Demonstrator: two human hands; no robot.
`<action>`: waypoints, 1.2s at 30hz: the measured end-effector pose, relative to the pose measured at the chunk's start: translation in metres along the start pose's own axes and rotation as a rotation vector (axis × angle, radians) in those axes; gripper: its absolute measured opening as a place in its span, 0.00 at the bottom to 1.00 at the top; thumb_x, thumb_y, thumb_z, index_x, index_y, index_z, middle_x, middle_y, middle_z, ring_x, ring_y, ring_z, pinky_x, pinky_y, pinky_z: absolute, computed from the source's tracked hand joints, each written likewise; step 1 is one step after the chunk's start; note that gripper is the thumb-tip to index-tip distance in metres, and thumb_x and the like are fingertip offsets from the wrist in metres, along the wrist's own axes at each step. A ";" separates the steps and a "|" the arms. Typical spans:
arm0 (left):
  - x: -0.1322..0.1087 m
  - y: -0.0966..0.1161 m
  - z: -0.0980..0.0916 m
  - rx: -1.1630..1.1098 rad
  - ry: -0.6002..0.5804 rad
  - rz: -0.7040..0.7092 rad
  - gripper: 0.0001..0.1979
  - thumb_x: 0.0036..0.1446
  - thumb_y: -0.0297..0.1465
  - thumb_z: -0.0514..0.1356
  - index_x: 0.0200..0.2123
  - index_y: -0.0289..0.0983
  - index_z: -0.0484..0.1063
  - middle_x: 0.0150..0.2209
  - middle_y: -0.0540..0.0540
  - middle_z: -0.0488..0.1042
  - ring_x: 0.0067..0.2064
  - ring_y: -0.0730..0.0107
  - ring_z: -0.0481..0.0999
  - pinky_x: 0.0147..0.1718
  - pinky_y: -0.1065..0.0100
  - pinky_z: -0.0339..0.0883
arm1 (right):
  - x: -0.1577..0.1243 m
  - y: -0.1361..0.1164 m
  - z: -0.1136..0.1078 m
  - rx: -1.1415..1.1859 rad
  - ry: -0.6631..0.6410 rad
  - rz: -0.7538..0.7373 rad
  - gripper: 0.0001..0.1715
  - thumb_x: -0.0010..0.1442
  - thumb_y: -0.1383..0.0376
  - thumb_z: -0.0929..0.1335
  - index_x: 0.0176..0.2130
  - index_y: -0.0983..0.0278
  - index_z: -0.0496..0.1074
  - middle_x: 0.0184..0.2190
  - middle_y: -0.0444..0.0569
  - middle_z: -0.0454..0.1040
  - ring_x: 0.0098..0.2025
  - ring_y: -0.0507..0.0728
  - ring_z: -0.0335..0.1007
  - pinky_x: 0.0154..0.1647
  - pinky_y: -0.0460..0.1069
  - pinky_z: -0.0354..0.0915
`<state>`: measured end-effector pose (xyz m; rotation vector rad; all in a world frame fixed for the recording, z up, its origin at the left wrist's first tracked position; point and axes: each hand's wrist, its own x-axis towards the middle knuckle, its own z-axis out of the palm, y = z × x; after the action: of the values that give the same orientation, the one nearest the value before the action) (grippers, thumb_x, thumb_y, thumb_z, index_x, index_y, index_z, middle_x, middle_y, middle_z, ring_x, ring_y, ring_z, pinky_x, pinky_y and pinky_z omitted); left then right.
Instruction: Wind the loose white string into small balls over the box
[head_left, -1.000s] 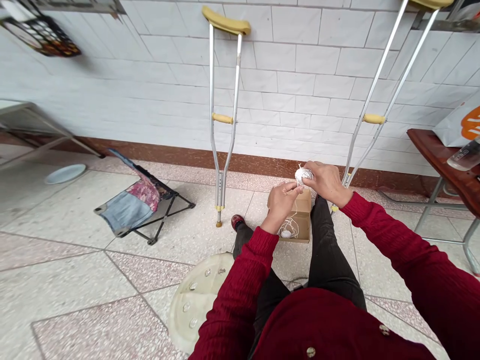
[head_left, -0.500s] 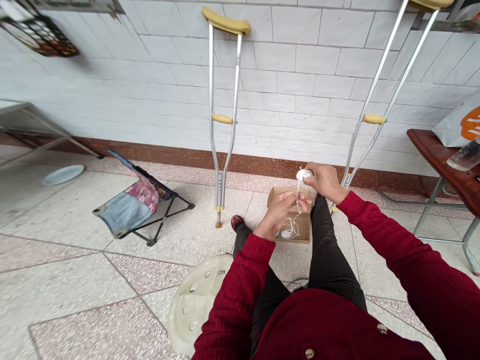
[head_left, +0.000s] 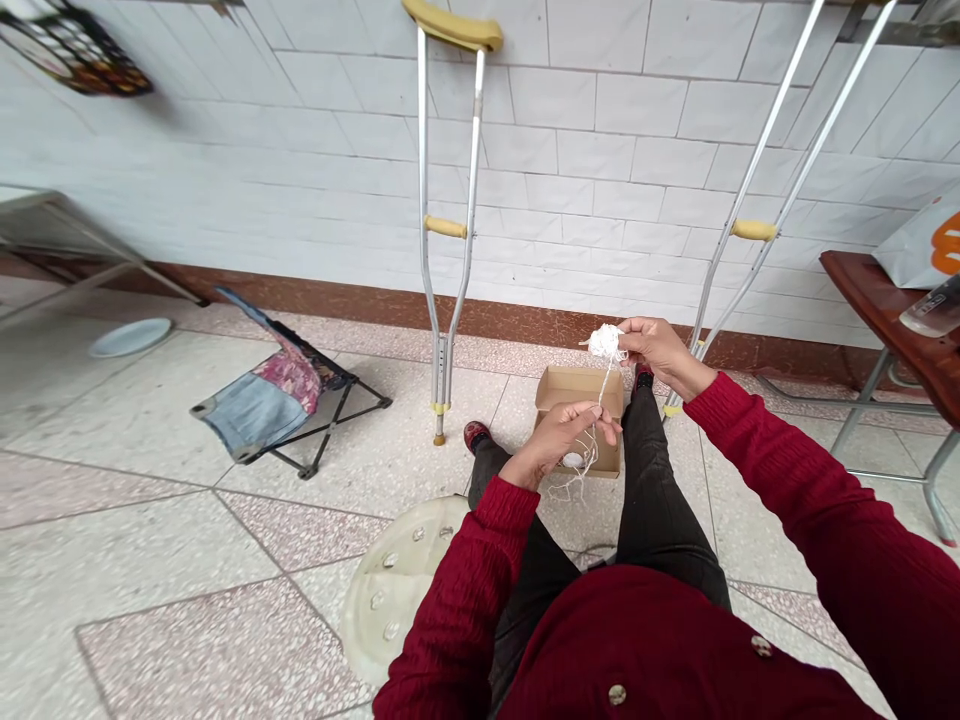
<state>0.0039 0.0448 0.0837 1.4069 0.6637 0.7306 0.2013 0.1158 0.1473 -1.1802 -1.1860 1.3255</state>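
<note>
From my remote seat, going outward: nearest is the stool (head_left: 409, 595), left of the box (head_left: 574, 385) and on my side of it. Next, L hand (head_left: 559, 437) is over the box's left half, thumb and fingers closed on the string (head_left: 605, 383); loose loops hang below, past the box's near edge in view. R hand (head_left: 664, 350) is higher, by the box's far right corner in view, fingertips pinching the ball (head_left: 603, 341) at its right side. Key relation: ball lies up, fwd and slightly R of L hand; R hand is nearer, touching it. String btwn them runs steeply, top leaning right. Ball is white, roundish, fuzzy, w/ a short end sticking out left. Inside the box, another white lump (head_left: 573, 460). Beyond the box, to its left: crutch (head_left: 442, 350).
</note>
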 end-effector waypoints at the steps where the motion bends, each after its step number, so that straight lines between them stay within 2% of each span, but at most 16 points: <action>1: 0.001 -0.004 -0.003 0.049 -0.004 0.004 0.21 0.61 0.47 0.54 0.32 0.35 0.75 0.31 0.42 0.80 0.43 0.60 0.78 0.50 0.61 0.65 | -0.004 -0.004 0.000 0.037 -0.043 0.033 0.15 0.38 0.63 0.77 0.26 0.66 0.72 0.20 0.42 0.73 0.19 0.47 0.65 0.18 0.42 0.65; 4: 0.006 -0.016 -0.014 0.191 0.011 0.014 0.21 0.62 0.45 0.53 0.30 0.36 0.76 0.30 0.43 0.80 0.41 0.63 0.78 0.48 0.63 0.66 | -0.017 -0.012 -0.003 0.071 -0.168 0.105 0.16 0.38 0.63 0.78 0.27 0.66 0.73 0.21 0.42 0.72 0.19 0.47 0.66 0.18 0.41 0.66; 7: 0.013 -0.019 -0.027 0.363 0.058 0.025 0.21 0.62 0.43 0.52 0.30 0.36 0.77 0.29 0.46 0.80 0.36 0.65 0.77 0.42 0.65 0.66 | -0.031 -0.011 -0.005 -0.012 -0.283 0.165 0.17 0.39 0.63 0.77 0.30 0.67 0.74 0.22 0.42 0.73 0.19 0.47 0.66 0.17 0.41 0.65; 10: 0.024 -0.011 -0.037 0.584 0.112 0.056 0.18 0.60 0.39 0.53 0.26 0.37 0.77 0.27 0.48 0.77 0.31 0.68 0.73 0.37 0.68 0.64 | -0.045 0.003 -0.003 -0.169 -0.388 0.244 0.15 0.42 0.61 0.76 0.29 0.67 0.74 0.20 0.43 0.74 0.18 0.48 0.66 0.16 0.42 0.63; 13: 0.035 0.002 -0.040 0.743 0.129 0.157 0.15 0.56 0.34 0.55 0.20 0.38 0.74 0.22 0.49 0.74 0.29 0.68 0.70 0.40 0.66 0.63 | -0.049 0.024 -0.003 -0.436 -0.455 0.284 0.11 0.45 0.63 0.74 0.27 0.66 0.72 0.18 0.43 0.73 0.17 0.49 0.67 0.16 0.42 0.61; 15: 0.040 0.010 -0.036 0.814 0.139 0.201 0.16 0.54 0.33 0.58 0.15 0.39 0.70 0.19 0.50 0.70 0.27 0.69 0.68 0.45 0.64 0.61 | -0.044 0.039 -0.005 -0.687 -0.390 0.209 0.08 0.45 0.65 0.73 0.25 0.65 0.71 0.15 0.42 0.72 0.17 0.50 0.68 0.17 0.42 0.59; 18: 0.043 0.016 -0.026 0.844 0.153 0.149 0.16 0.53 0.32 0.58 0.14 0.39 0.69 0.16 0.50 0.68 0.25 0.70 0.66 0.43 0.64 0.62 | -0.029 0.054 -0.009 -0.934 -0.119 0.009 0.06 0.47 0.66 0.71 0.25 0.64 0.69 0.14 0.40 0.71 0.19 0.52 0.70 0.19 0.43 0.59; 20: 0.041 0.015 -0.021 0.792 0.134 0.081 0.16 0.55 0.33 0.56 0.16 0.39 0.72 0.18 0.50 0.71 0.24 0.70 0.67 0.36 0.66 0.63 | -0.018 0.058 -0.010 -0.817 0.045 -0.047 0.07 0.48 0.65 0.70 0.26 0.64 0.68 0.17 0.41 0.73 0.20 0.52 0.72 0.20 0.43 0.61; 23: 0.035 0.011 -0.020 0.627 0.089 0.025 0.17 0.58 0.36 0.54 0.22 0.38 0.77 0.23 0.50 0.76 0.27 0.69 0.72 0.33 0.68 0.63 | -0.007 0.052 -0.008 -0.392 0.131 -0.024 0.10 0.47 0.64 0.72 0.28 0.63 0.67 0.21 0.43 0.74 0.19 0.51 0.71 0.18 0.44 0.63; 25: 0.031 0.011 -0.021 0.514 0.064 0.028 0.17 0.59 0.38 0.54 0.25 0.38 0.79 0.27 0.50 0.78 0.32 0.68 0.75 0.36 0.69 0.65 | -0.004 0.040 -0.006 -0.169 0.143 -0.012 0.11 0.46 0.63 0.73 0.27 0.64 0.67 0.20 0.43 0.73 0.18 0.50 0.69 0.17 0.43 0.63; 27: 0.028 0.014 -0.022 0.436 0.048 0.047 0.17 0.59 0.38 0.54 0.28 0.38 0.80 0.32 0.49 0.80 0.37 0.67 0.76 0.40 0.68 0.66 | -0.005 0.025 -0.003 -0.046 0.145 -0.022 0.13 0.44 0.62 0.74 0.27 0.64 0.68 0.21 0.42 0.72 0.18 0.48 0.68 0.17 0.42 0.63; 31: 0.026 0.025 -0.020 0.359 0.002 0.099 0.16 0.61 0.38 0.55 0.32 0.38 0.80 0.36 0.47 0.81 0.42 0.65 0.78 0.47 0.65 0.66 | -0.012 0.005 0.001 0.095 0.085 -0.030 0.15 0.43 0.62 0.76 0.27 0.64 0.68 0.22 0.42 0.72 0.20 0.47 0.68 0.19 0.41 0.64; 36: 0.021 0.026 -0.015 0.325 -0.039 0.071 0.17 0.61 0.38 0.54 0.31 0.37 0.80 0.35 0.46 0.81 0.42 0.64 0.79 0.48 0.64 0.68 | -0.013 0.002 -0.001 0.224 0.075 0.035 0.14 0.47 0.61 0.75 0.30 0.64 0.68 0.23 0.42 0.72 0.21 0.47 0.67 0.21 0.41 0.64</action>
<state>0.0034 0.0712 0.1092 1.7452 0.7277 0.6688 0.2031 0.1031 0.1461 -1.0826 -0.9409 1.3889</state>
